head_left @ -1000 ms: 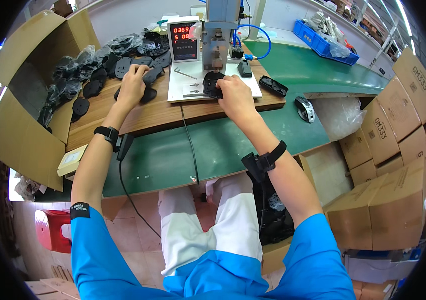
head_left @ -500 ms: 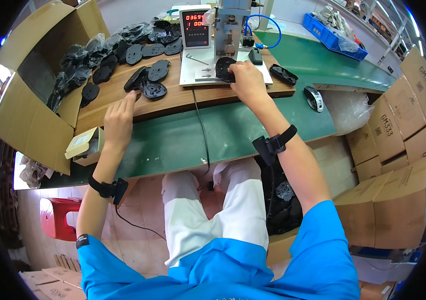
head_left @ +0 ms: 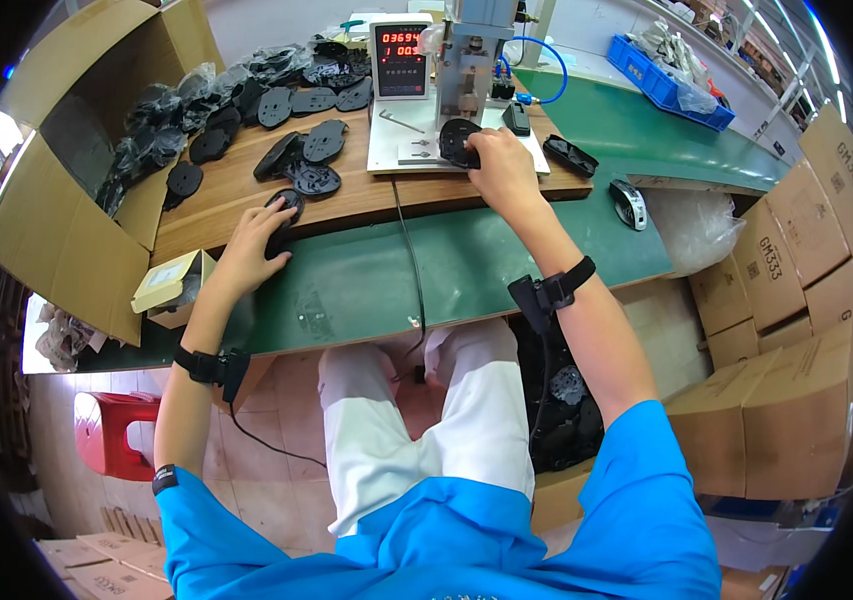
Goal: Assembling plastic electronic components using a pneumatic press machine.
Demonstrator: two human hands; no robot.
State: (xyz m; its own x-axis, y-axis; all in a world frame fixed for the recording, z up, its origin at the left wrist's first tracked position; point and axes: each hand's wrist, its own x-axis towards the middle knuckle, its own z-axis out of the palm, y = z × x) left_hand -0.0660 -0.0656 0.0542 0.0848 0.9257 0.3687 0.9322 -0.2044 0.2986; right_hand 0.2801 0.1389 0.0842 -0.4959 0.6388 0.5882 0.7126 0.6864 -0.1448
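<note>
My right hand (head_left: 504,165) pinches the edge of a black oval plastic shell (head_left: 457,142), shaped like a computer-mouse base. It holds the shell tilted up on the white base plate (head_left: 383,152), under the metal head of a bench press (head_left: 464,80). My left hand (head_left: 248,250) rests at the front edge of the wooden board, its thumb spread away. Its fingertips touch another black shell (head_left: 288,204), partly covered by them. Just beyond lie several loose black shells (head_left: 323,142) in a small cluster.
A counter box with red digits (head_left: 401,62) stands left of the press. Plastic-wrapped shells (head_left: 158,105) spill from an open carton (head_left: 66,215). A small yellow box (head_left: 168,283) sits by my left forearm. Right of the press are a black shell (head_left: 569,156) and a silver-black mouse (head_left: 629,203).
My left hand has come down and nearer, its thumb now spread. A black shell shows under its fingertips at the board's edge. My right hand stays at the press with its shell.
</note>
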